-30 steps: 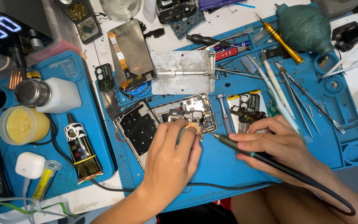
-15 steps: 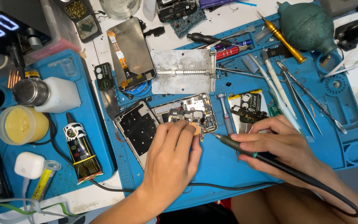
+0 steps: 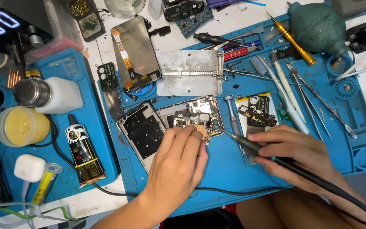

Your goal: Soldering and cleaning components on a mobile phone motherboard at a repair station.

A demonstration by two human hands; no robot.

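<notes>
Two blue work mats (image 3: pixel 306 140) on a cluttered white bench, right hand (image 3: pixel 295 154) grip clamped on soldering iron (image 3: pixel 250 145), left hand (image 3: pixel 176 167) fingers together on opened phone (image 3: pixel 178 121).

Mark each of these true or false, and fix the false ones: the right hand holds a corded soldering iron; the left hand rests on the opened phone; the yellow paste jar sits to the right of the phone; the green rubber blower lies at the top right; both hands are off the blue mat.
1. The right hand holds a corded soldering iron. True.
2. The left hand rests on the opened phone. True.
3. The yellow paste jar sits to the right of the phone. False: it is far to the left.
4. The green rubber blower lies at the top right. True.
5. Both hands are off the blue mat. False: both are over it.
</notes>
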